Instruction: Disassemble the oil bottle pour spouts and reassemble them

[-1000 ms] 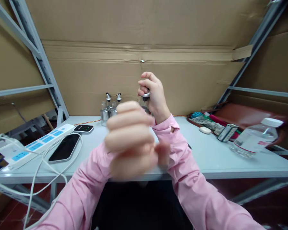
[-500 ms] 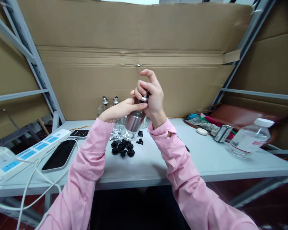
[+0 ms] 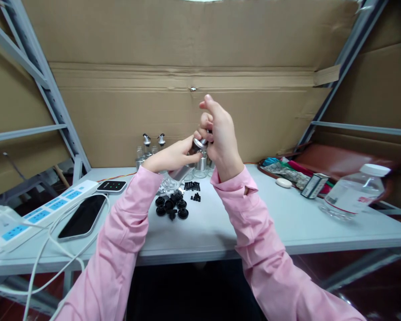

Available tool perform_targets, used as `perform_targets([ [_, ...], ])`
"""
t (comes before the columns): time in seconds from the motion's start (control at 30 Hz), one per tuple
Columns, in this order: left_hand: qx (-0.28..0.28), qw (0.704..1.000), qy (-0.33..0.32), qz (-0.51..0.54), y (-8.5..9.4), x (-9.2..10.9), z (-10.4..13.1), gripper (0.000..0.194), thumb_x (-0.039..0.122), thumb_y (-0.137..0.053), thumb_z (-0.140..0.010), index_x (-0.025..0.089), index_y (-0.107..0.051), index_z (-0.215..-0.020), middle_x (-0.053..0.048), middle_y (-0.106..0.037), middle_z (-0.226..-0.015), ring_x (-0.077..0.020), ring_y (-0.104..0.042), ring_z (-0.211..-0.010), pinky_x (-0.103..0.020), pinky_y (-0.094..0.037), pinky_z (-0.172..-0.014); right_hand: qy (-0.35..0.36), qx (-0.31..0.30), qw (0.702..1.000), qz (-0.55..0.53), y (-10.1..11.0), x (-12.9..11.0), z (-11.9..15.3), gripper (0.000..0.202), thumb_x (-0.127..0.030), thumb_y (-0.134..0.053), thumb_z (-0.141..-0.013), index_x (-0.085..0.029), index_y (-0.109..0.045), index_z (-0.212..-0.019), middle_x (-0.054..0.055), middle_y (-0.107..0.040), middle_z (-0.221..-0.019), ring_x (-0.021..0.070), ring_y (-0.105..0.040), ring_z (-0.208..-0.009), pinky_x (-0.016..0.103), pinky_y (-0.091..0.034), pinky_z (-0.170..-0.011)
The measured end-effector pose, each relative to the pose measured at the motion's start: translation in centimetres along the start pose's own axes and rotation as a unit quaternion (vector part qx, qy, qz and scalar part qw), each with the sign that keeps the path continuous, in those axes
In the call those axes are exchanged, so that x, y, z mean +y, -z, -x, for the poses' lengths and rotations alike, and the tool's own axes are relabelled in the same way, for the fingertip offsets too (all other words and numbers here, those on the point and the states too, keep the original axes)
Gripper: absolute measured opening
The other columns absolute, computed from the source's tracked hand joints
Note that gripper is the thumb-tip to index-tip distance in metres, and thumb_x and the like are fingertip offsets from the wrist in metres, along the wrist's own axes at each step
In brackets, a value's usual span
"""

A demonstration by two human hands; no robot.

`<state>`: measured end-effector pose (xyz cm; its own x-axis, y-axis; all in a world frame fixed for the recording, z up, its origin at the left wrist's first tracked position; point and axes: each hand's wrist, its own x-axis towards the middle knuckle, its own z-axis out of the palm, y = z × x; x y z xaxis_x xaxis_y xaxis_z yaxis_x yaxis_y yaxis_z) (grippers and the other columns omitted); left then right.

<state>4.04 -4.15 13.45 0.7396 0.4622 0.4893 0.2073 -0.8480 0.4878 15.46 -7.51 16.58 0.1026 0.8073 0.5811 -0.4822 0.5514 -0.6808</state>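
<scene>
Above the table, my left hand (image 3: 175, 154) is wrapped round a glass bottle (image 3: 181, 173) with a metallic band. The bottle lies tilted, its base toward the lower left. At its neck end, my right hand (image 3: 223, 138) grips a silver pourer top (image 3: 199, 143) with curled fingers; its index finger points up. The pourer's dark tip is mostly hidden by those fingers. Under the bottle, several round black caps (image 3: 169, 204) lie in a cluster, beside small black parts (image 3: 192, 186) in rows. More glass bottles (image 3: 201, 166) stand behind, partly covered by my hands.
At the left are a white power strip (image 3: 50, 209), a phone (image 3: 83, 216), loose white cables and a small black device (image 3: 111, 187). Rightward lie a white oval object (image 3: 284, 183), a small box (image 3: 314, 185), a plastic bottle (image 3: 354, 191) and a brown bag (image 3: 324, 158). Cardboard (image 3: 127, 116) walls the back.
My right hand has turned and shifted slightly right at the pourer top. The bottle is tilted further toward level, and more of the black parts in rows show.
</scene>
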Motion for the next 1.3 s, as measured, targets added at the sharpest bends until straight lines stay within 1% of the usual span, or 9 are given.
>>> perform_targets([
  [0.13,0.010,0.999,0.008,0.046,-0.2,0.7,-0.2,0.017,0.026,-0.055,-0.078,0.013,-0.049,-0.088,0.000,-0.054,-0.076,-0.0123,-0.053,-0.069,-0.027,-0.045,-0.069,0.007,0.042,0.997,-0.058,-0.3,-0.6,0.4,0.025,-0.038,-0.039,-0.089,-0.022,-0.042,-0.070,-0.012,-0.012,-0.040,0.0029,-0.009,-0.031,0.018,-0.018,-0.034],
  [0.33,-0.096,0.972,0.060,0.207,1.0,1.2,0.5,0.023,0.028,-0.059,-0.076,0.014,-0.044,-0.066,0.002,-0.051,-0.059,-0.0110,-0.054,-0.058,-0.025,-0.045,-0.060,-0.029,0.014,0.992,-0.121,0.3,-0.2,0.2,0.030,-0.042,-0.033,-0.089,-0.022,-0.047,-0.072,-0.011,-0.016,-0.042,0.0041,-0.012,-0.031,0.020,-0.023,-0.036],
  [0.57,-0.179,0.920,0.083,0.339,1.5,-0.1,1.6,0.023,0.027,-0.066,-0.073,0.014,-0.046,-0.073,0.003,-0.049,-0.060,-0.0144,-0.059,-0.062,-0.028,-0.048,-0.062,-0.113,-0.023,0.980,-0.159,0.9,0.2,0.0,0.030,-0.041,-0.035,-0.089,-0.020,-0.053,-0.077,-0.012,-0.019,-0.038,0.0046,-0.012,-0.031,0.020,-0.025,-0.036],
  [0.7,-0.195,0.913,0.088,0.347,1.7,-0.8,1.8,0.023,0.026,-0.066,-0.073,0.014,-0.047,-0.075,0.003,-0.049,-0.060,-0.0153,-0.061,-0.065,-0.029,-0.048,-0.065,-0.153,-0.013,0.971,-0.183,1.1,0.9,-0.3,0.031,-0.042,-0.035,-0.090,-0.019,-0.052,-0.079,-0.012,-0.017,-0.037,0.0048,-0.015,-0.031,0.019,-0.024,-0.037],
  [0.83,-0.192,0.935,0.096,0.283,2.3,0.1,1.6,0.021,0.027,-0.063,-0.074,0.014,-0.046,-0.075,0.002,-0.054,-0.063,-0.0145,-0.060,-0.066,-0.028,-0.047,-0.065,-0.167,0.006,0.964,-0.209,1.5,1.5,-0.8,0.034,-0.041,-0.030,-0.092,-0.019,-0.051,-0.077,-0.012,-0.016,-0.038,0.0049,-0.015,-0.031,0.019,-0.024,-0.036],
  [0.97,-0.172,0.971,0.112,0.124,2.8,1.6,1.7,0.016,0.027,-0.059,-0.075,0.015,-0.050,-0.079,0.002,-0.056,-0.068,-0.0123,-0.057,-0.065,-0.024,-0.044,-0.063,-0.170,0.001,0.966,-0.193,1.6,2.0,-1.2,0.033,-0.039,-0.030,-0.093,-0.019,-0.051,-0.076,-0.013,-0.015,-0.038,0.0048,-0.015,-0.030,0.018,-0.024,-0.036],
  [1.17,-0.074,0.980,0.129,-0.133,3.1,1.9,2.3,0.014,0.024,-0.061,-0.071,0.018,-0.050,-0.076,0.005,-0.051,-0.064,-0.0121,-0.049,-0.058,-0.024,-0.038,-0.061,-0.133,-0.042,0.986,-0.093,2.1,1.7,-1.7,0.030,-0.044,-0.043,-0.088,-0.019,-0.053,-0.074,-0.014,-0.016,-0.037,0.0040,-0.014,-0.029,0.019,-0.023,-0.034],
  [1.23,-0.035,0.974,0.140,-0.172,3.7,1.5,2.6,0.016,0.025,-0.061,-0.072,0.018,-0.050,-0.080,0.004,-0.052,-0.066,-0.0132,-0.050,-0.062,-0.025,-0.039,-0.065,-0.093,-0.036,0.992,-0.080,3.1,0.6,-1.8,0.026,-0.042,-0.047,-0.086,-0.020,-0.053,-0.074,-0.014,-0.017,-0.037,0.0043,-0.015,-0.029,0.020,-0.025,-0.035],
  [1.3,0.042,0.975,0.144,-0.167,4.5,0.7,2.9,0.020,0.027,-0.061,-0.074,0.018,-0.048,-0.086,0.002,-0.054,-0.072,-0.0143,-0.052,-0.068,-0.027,-0.040,-0.070,-0.057,-0.022,0.994,-0.091,4.1,-0.8,-1.8,0.023,-0.039,-0.048,-0.085,-0.020,-0.052,-0.073,-0.013,-0.018,-0.037,0.0043,-0.016,-0.029,0.020,-0.026,-0.036],
])
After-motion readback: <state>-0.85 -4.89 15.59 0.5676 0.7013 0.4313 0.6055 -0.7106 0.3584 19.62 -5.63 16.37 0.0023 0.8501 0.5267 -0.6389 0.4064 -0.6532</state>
